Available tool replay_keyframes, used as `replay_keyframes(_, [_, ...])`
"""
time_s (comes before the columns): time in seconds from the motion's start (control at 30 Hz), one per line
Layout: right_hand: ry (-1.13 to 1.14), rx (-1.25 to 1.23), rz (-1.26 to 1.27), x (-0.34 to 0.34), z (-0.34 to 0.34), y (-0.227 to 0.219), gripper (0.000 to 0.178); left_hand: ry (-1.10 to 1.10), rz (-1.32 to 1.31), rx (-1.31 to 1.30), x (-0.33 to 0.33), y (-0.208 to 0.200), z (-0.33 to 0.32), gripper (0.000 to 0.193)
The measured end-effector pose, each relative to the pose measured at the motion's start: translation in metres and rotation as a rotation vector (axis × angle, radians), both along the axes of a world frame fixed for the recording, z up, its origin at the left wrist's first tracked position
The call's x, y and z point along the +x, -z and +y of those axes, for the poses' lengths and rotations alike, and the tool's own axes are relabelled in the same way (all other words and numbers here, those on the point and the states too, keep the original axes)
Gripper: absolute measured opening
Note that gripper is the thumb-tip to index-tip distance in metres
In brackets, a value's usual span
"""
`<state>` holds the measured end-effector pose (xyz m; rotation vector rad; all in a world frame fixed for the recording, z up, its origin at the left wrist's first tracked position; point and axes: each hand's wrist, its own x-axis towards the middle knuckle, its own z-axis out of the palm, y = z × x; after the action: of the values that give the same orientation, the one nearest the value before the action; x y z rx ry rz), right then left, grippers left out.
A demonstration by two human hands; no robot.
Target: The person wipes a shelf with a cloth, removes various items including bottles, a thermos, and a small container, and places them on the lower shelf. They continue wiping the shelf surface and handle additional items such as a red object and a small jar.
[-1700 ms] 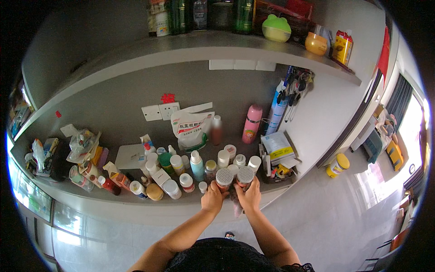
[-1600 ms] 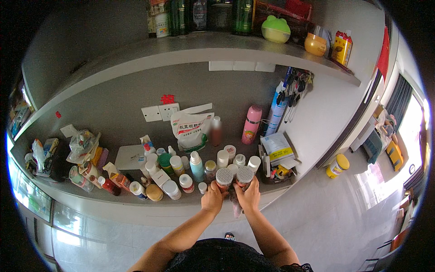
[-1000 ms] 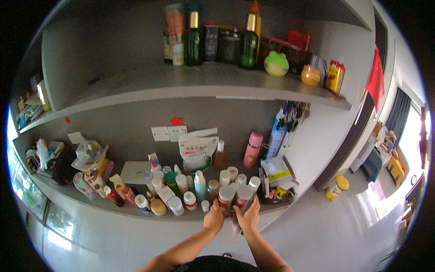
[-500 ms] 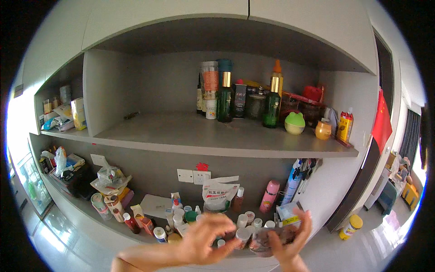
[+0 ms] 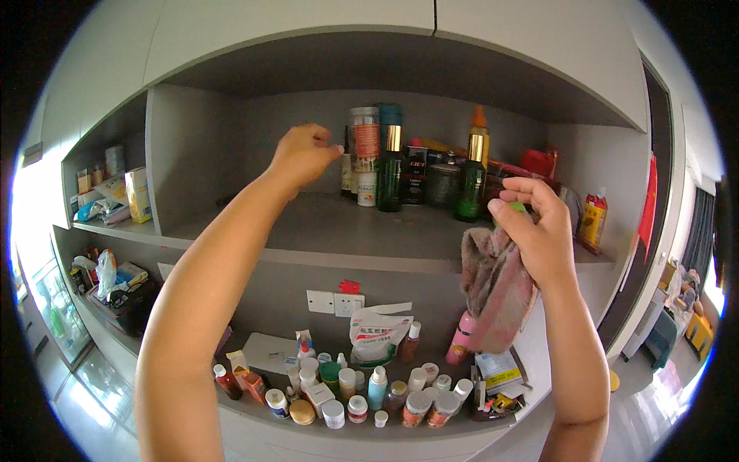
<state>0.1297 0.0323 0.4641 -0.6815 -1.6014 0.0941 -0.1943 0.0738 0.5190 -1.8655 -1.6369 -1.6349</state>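
My left hand (image 5: 305, 160) reaches over the upper shelf (image 5: 308, 223), thumb and fingers apart with nothing in them. Its fingertips are close to a dark narrow bottle and a tall clear jar (image 5: 366, 138) with an orange label. A small white bottle (image 5: 367, 189) stands in front of that jar. My right hand (image 5: 543, 231) is raised at the right of the shelf, shut on a grey-pink cloth (image 5: 500, 292) that hangs past the shelf edge. The cloth hides part of a pink flask (image 5: 462, 339). Behind my right hand, a green-lidded jar is mostly covered.
Two green bottles with gold caps (image 5: 391, 169), a black box (image 5: 414, 175) and a yellow carton (image 5: 592, 222) share the upper shelf. Below, the counter holds several pill bottles (image 5: 333, 414), a white bag (image 5: 377, 335) and an open box (image 5: 496, 377). Cabinet doors (image 5: 308, 19) overhang the shelf.
Both hands have risen from the lower counter to the upper shelf. The right hand now holds the cloth up there. Two orange-labelled jars now show plainly at the counter's front.
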Motion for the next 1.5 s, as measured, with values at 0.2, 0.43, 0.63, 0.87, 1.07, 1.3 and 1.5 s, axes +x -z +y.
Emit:
replay_keyframes(0.2, [0.057, -0.052, -0.101, -0.006, 0.033, -0.012, 0.045, -0.066, -0.047, -0.363, 0.018, -0.019, 0.057, 0.067])
replay_keyframes(0.43, [-0.083, -0.175, -0.178, -0.05, 0.058, -0.039, 0.053, 0.379, -0.247, -0.329, 0.0, -0.015, 0.125, 0.06])
replay_keyframes(0.63, [-0.072, -0.21, -0.222, -0.071, 0.06, -0.056, 0.057, 0.313, -0.229, -0.342, 0.016, -0.013, 0.12, 0.058])
replay_keyframes(0.87, [0.21, -0.499, -0.486, -0.109, 0.112, -0.086, 0.07, 0.375, -0.34, -0.327, 0.004, -0.021, 0.114, 0.055])
replay_keyframes(1.07, [0.263, -0.651, -0.535, -0.134, 0.151, -0.061, 0.076, 0.39, -0.429, -0.453, 0.0, -0.02, 0.087, 0.052])
replay_keyframes(1.3, [0.201, -0.619, -0.465, -0.137, 0.182, -0.044, 0.064, 0.531, -0.456, -0.441, -0.009, -0.01, 0.096, 0.052])
replay_keyframes(1.5, [0.1, -0.486, -0.32, -0.126, 0.117, -0.068, 0.033, 0.524, -0.412, -0.405, -0.004, -0.02, 0.047, 0.048])
